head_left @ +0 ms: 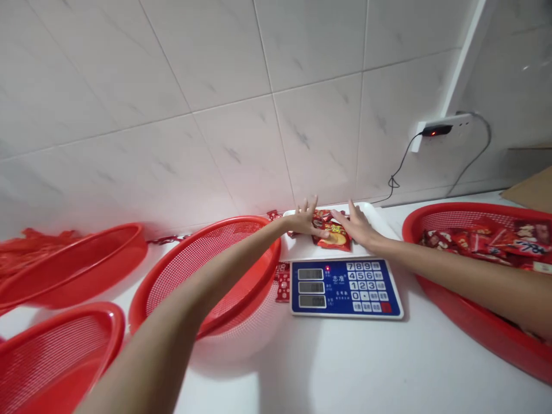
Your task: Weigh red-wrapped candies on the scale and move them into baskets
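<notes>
A small heap of red snack packets (pixel 333 231) lies on the white pan of an electronic scale (pixel 345 287) with a blue keypad panel. My left hand (pixel 304 221) rests against the heap's left side, fingers spread. My right hand (pixel 359 224) lies against its right side, fingers stretched flat. Both hands cup the packets between them, and neither wraps around a packet.
A red mesh basket (pixel 207 270) stands left of the scale, with two more red baskets (pixel 64 270) further left. A red basket (pixel 470 310) full of packets is on the right. Loose packets (pixel 282 284) lie by the scale. A power strip (pixel 437 131) with cables hangs on the tiled wall.
</notes>
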`<act>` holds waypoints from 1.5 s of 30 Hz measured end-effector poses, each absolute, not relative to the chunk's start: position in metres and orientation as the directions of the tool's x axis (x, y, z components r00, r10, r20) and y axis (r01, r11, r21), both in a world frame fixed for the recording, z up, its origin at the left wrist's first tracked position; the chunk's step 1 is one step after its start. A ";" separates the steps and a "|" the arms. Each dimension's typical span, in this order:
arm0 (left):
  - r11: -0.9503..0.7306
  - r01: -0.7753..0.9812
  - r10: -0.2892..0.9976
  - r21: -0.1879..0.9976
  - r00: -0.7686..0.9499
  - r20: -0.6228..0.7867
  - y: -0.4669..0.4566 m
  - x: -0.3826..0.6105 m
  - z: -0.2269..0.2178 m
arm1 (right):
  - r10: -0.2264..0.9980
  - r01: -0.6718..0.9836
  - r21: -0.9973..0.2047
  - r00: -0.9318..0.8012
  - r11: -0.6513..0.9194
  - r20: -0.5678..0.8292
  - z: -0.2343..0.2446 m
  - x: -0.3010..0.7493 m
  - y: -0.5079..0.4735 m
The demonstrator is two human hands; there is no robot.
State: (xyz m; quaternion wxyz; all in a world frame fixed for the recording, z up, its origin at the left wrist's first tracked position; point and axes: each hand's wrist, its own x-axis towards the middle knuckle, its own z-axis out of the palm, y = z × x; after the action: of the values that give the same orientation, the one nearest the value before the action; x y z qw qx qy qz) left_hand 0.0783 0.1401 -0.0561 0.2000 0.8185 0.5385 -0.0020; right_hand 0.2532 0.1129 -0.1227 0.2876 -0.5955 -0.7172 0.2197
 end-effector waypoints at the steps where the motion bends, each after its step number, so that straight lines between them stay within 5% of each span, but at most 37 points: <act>1: -0.356 0.875 0.864 0.328 0.442 -0.242 0.151 0.081 -0.062 | 0.992 0.729 -0.673 -0.088 0.124 0.087 -0.119 0.248 0.114; 3: -0.405 0.849 0.821 0.341 0.502 -0.274 0.164 0.081 -0.071 | 0.995 0.726 -0.685 -0.100 0.063 -0.015 -0.112 0.247 0.118; 7: -0.509 0.772 0.739 0.381 0.619 -0.267 0.171 0.072 -0.080 | 0.889 0.704 -0.626 -0.456 0.334 -0.038 -0.107 0.266 0.137; 10: -0.538 0.743 0.745 0.398 0.640 -0.188 0.168 0.066 -0.090 | 0.822 0.713 -0.523 -0.569 0.468 -0.040 -0.109 0.280 0.153; 16: -0.570 0.712 0.798 0.411 0.598 0.071 0.154 0.064 -0.105 | 0.809 0.574 -0.644 -0.575 0.505 0.121 -0.113 0.276 0.152; 22: -0.556 0.672 0.826 0.489 0.511 0.238 0.141 0.075 -0.102 | 0.919 0.411 -0.858 -0.360 0.308 0.158 -0.113 0.264 0.137; 27: -0.532 0.615 0.845 0.582 0.426 0.323 0.134 0.067 -0.068 | 0.958 0.381 -0.887 -0.218 0.260 0.187 -0.076 0.233 0.133; 31: -0.482 0.633 0.875 0.606 0.314 0.368 0.104 0.014 -0.026 | 0.926 0.270 -0.907 -0.287 0.325 0.246 -0.035 0.178 0.116; 34: -0.373 0.688 0.926 0.622 0.228 0.302 0.065 -0.045 -0.024 | 0.867 0.303 -0.888 -0.465 0.346 0.179 -0.032 0.125 0.093; 39: -0.098 0.795 0.984 0.599 0.168 -0.062 0.009 -0.116 -0.077 | 0.707 0.489 -0.780 -0.702 0.390 -0.086 -0.072 0.059 0.068; 45: -0.059 0.901 0.827 0.429 0.285 -0.485 -0.005 -0.133 -0.092 | 0.467 0.590 -0.599 -0.804 0.542 -0.368 -0.072 0.042 0.056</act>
State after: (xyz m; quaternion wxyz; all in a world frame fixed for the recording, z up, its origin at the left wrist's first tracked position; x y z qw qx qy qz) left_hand -0.1328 -0.0048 -0.0918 0.3408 0.7254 0.5955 -0.0549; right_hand 0.0420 0.0562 -0.0720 -0.0823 -0.3023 -0.8741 0.3711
